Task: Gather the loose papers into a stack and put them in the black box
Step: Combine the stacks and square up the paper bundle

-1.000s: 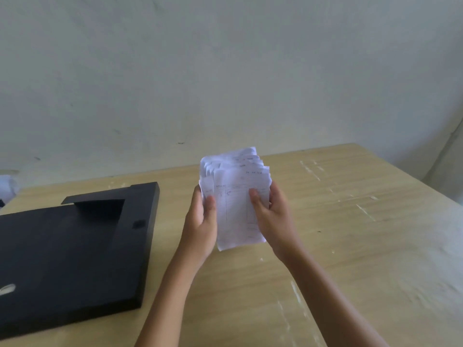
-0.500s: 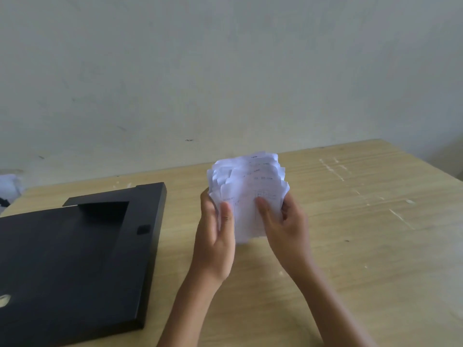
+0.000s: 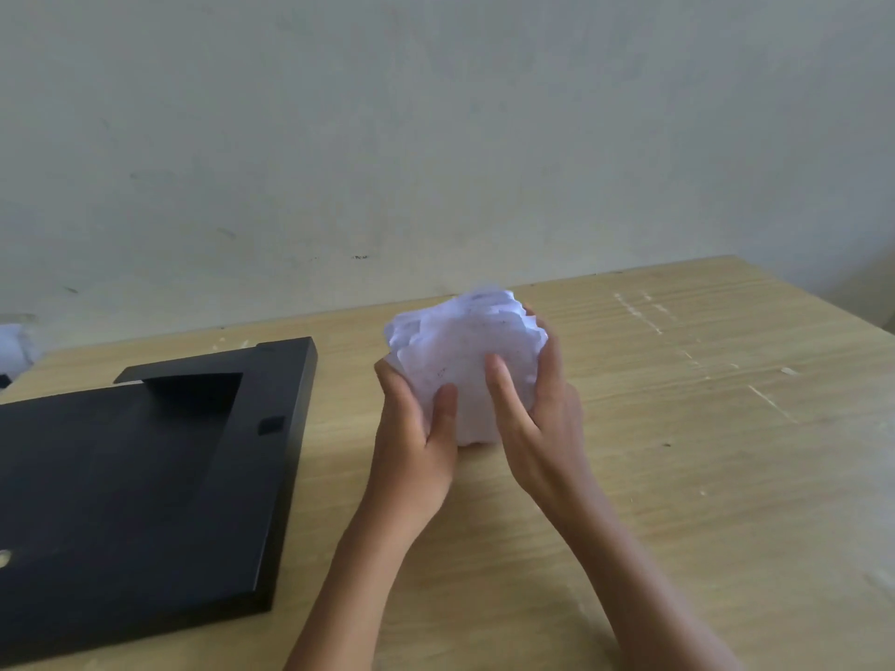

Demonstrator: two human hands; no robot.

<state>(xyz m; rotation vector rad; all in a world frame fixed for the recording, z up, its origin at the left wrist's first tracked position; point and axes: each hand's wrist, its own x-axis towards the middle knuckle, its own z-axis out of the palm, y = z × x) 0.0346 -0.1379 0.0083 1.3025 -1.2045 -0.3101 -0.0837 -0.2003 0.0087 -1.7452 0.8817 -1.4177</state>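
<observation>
Both hands (image 3: 477, 418) grip papers (image 3: 465, 351); black box (image 3: 145, 477) left, apart

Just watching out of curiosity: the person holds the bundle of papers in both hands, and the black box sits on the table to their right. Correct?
Not quite. In the head view the black box lies to their left. Both hands, left hand and right hand, do hold the papers above the table.
</observation>
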